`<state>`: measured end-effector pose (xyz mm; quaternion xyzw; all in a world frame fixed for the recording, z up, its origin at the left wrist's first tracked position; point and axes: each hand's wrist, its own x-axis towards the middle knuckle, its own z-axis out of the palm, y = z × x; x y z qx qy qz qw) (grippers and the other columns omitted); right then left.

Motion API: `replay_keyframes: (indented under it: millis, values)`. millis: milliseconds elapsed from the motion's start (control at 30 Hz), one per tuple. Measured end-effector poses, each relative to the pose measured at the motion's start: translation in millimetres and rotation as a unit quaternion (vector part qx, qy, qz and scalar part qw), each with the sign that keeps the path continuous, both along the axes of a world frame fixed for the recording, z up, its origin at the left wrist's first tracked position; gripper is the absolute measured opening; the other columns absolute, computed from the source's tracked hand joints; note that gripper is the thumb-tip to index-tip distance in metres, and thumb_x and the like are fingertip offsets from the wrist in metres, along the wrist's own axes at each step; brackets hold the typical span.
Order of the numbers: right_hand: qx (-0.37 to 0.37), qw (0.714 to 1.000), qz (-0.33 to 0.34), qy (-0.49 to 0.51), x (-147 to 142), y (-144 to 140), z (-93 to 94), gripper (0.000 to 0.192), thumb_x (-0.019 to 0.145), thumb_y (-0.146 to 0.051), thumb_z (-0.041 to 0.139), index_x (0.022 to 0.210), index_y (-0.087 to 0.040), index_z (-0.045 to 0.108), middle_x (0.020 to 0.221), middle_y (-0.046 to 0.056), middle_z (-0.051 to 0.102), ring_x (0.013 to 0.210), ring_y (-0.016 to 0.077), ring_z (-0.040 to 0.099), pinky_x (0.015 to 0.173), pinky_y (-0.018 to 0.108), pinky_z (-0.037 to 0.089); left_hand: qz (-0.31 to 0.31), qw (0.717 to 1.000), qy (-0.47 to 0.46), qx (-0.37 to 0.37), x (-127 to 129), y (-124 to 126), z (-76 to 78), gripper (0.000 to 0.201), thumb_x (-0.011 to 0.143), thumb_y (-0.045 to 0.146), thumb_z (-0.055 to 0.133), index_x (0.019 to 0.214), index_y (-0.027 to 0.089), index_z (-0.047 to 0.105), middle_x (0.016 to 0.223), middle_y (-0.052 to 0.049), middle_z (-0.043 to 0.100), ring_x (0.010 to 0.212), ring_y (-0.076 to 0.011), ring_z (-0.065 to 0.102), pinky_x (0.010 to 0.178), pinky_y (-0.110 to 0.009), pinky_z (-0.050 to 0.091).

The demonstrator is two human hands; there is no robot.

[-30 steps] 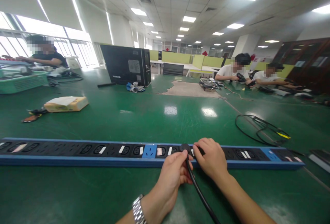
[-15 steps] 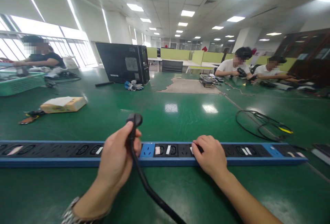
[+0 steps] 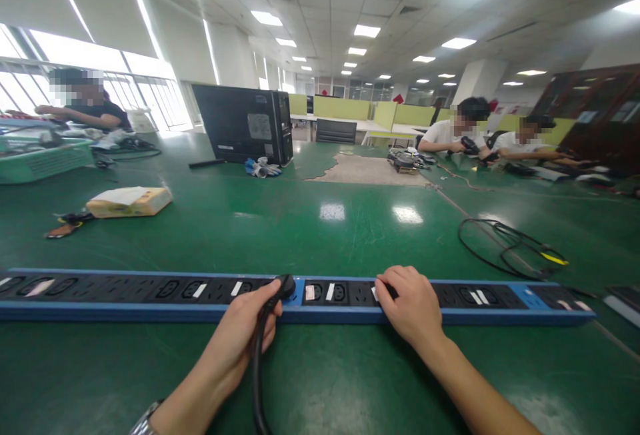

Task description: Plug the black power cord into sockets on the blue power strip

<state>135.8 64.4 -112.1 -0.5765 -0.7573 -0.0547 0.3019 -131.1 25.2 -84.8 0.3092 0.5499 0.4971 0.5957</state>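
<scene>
Plug (image 3: 286, 284) sits right on the blue socket of the long power strip (image 3: 125, 301), pinched tight by the left hand (image 3: 246, 332), black cord (image 3: 257, 381) trailing toward six o'clock. At three o'clock from it, the right hand (image 3: 411, 306) presses flat on the strip, fingers curled.

Bare forearms, silver metal-link wristwatch (image 3: 143, 424)

The plug's (image 3: 286, 284) prongs are hidden; its cable (image 3: 257, 368) and the power strip (image 3: 125, 288) run off-frame
</scene>
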Motion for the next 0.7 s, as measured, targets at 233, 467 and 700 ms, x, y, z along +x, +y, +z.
replay_keyframes:
  millis: [233,467,700]
  values:
    - [0.011,1.0,0.001,-0.003,-0.5,-0.2,-1.5,0.019,0.087,-0.028,0.052,0.076,-0.022,0.067,0.084,0.001,0.067,0.082,0.0168,0.053,0.073,0.029,0.033,0.009,0.997,0.081,0.004,6.5,1.3,-10.5,0.051,0.068,0.065,0.061,0.054,0.016,0.051,0.032,0.006,0.035,0.027,-0.0057,0.028,0.029,-0.016,0.019]
    - [0.016,1.0,0.0,-0.005,0.0,-0.6,-2.7,0.019,0.087,-0.028,0.052,0.077,-0.022,0.067,0.083,0.002,0.067,0.081,0.017,0.054,0.073,0.03,0.034,0.003,0.983,0.182,0.021,15.0,-4.2,-7.0,0.051,0.071,0.064,0.058,0.056,0.015,0.055,0.035,0.004,0.041,0.029,-0.0072,0.036,0.032,-0.016,0.022]
    - [0.016,1.0,0.003,0.001,0.9,0.2,-2.8,0.019,0.087,-0.027,0.051,0.079,-0.022,0.068,0.084,0.003,0.067,0.083,0.0172,0.056,0.074,0.03,0.035,-0.027,0.993,0.116,0.026,12.9,-7.9,-16.7,0.05,0.074,0.064,0.057,0.064,0.016,0.054,0.036,0.005,0.044,0.03,-0.0069,0.035,0.032,-0.017,0.021]
